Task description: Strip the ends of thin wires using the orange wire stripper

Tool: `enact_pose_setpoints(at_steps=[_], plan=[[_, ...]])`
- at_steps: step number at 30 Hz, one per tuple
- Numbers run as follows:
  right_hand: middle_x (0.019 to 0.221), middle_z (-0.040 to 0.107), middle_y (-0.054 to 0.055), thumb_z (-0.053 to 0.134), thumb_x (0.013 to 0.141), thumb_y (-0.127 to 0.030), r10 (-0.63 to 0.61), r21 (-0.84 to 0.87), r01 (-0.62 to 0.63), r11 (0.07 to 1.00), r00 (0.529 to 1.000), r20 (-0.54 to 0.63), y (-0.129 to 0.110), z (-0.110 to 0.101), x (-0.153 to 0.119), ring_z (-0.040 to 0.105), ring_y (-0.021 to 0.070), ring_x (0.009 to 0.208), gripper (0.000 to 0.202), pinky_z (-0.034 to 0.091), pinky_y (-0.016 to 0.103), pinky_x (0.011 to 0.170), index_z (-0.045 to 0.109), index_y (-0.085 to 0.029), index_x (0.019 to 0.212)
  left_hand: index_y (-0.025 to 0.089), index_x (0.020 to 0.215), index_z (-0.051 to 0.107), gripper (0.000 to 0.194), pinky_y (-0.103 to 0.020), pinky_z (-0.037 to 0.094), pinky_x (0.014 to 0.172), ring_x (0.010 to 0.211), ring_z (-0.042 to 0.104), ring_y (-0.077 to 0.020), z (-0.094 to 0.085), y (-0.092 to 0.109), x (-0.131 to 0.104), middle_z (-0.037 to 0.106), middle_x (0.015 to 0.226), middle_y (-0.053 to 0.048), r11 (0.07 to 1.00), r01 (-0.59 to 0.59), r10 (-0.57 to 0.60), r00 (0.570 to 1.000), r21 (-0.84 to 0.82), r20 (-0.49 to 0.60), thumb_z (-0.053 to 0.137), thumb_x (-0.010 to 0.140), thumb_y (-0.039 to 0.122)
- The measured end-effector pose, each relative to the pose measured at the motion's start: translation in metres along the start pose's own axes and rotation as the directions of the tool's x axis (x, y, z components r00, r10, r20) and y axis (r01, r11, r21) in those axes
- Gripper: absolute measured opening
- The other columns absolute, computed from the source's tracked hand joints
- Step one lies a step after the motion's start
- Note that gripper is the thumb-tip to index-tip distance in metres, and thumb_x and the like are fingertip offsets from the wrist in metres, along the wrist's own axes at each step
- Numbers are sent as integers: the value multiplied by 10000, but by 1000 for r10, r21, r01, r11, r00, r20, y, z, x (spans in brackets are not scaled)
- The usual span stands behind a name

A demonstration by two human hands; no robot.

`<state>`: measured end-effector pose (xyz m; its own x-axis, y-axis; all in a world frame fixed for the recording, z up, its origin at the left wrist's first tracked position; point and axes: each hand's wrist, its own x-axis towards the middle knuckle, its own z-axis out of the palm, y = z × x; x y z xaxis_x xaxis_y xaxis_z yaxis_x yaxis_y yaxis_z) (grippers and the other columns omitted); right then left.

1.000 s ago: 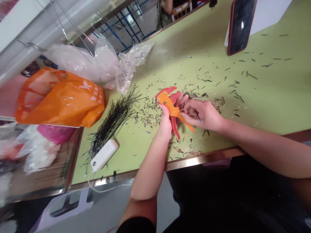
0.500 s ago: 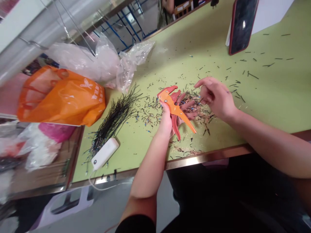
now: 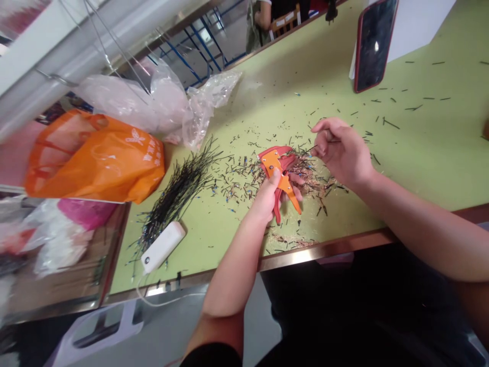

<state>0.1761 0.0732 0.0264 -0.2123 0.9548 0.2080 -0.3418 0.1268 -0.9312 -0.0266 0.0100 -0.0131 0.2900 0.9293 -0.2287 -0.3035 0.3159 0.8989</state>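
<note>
My left hand (image 3: 270,196) is wrapped round the handles of an orange-and-red wire stripper (image 3: 284,184), its jaws pointing up and away from me. To its right, my right hand (image 3: 344,150) is closed in a pinch, with a thin black wire (image 3: 310,150) at its fingertips; most of the wire is hidden or too fine to follow. Under and around the tool lies a litter of short black wire scraps and copper-coloured strands (image 3: 319,186). Left of the hands, a bundle of long black wires (image 3: 178,191) with small blue ends rests on the green table (image 3: 206,260).
A white power bank (image 3: 163,247) with a cable lies by the wire bundle. An orange bag (image 3: 103,158) and clear plastic bags (image 3: 168,97) fill the left side. A red-edged phone (image 3: 375,46) stands at the back right. Across the table is another person's arm (image 3: 263,15).
My left fingers have closed round the stripper's handles, which have drawn together, and the tool has turned more upright. My right hand has shifted slightly right, still pinched.
</note>
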Motion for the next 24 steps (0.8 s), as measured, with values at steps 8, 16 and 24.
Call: enact_pose_setpoints(at_steps=[8,16,24], plan=[[696,472,-4,544,1026,-535,84,86,-85,993,996,15,6,5,0,512,183,656,311,572,349,725,609,-254,909,120,1238,743,900,-315,587,553,567,712,-187,3,-4,-4,719,658,-31,994,-88,86,996,64,31,590,860,922],[767,510,13,598,959,-343,209,234,-216,948,976,55,14,14,-6,517,168,693,143,540,301,700,626,-223,887,132,1053,763,857,-309,557,539,530,664,-163,7,-5,-2,735,689,-59,987,-125,124,992,96,19,597,831,943],[749,471,-1,583,926,-251,231,260,-241,935,971,70,22,15,-6,459,160,657,36,477,285,641,578,-235,894,144,985,738,804,-298,539,543,545,674,-170,8,-5,-3,710,647,-43,980,-141,134,989,141,59,608,843,925]])
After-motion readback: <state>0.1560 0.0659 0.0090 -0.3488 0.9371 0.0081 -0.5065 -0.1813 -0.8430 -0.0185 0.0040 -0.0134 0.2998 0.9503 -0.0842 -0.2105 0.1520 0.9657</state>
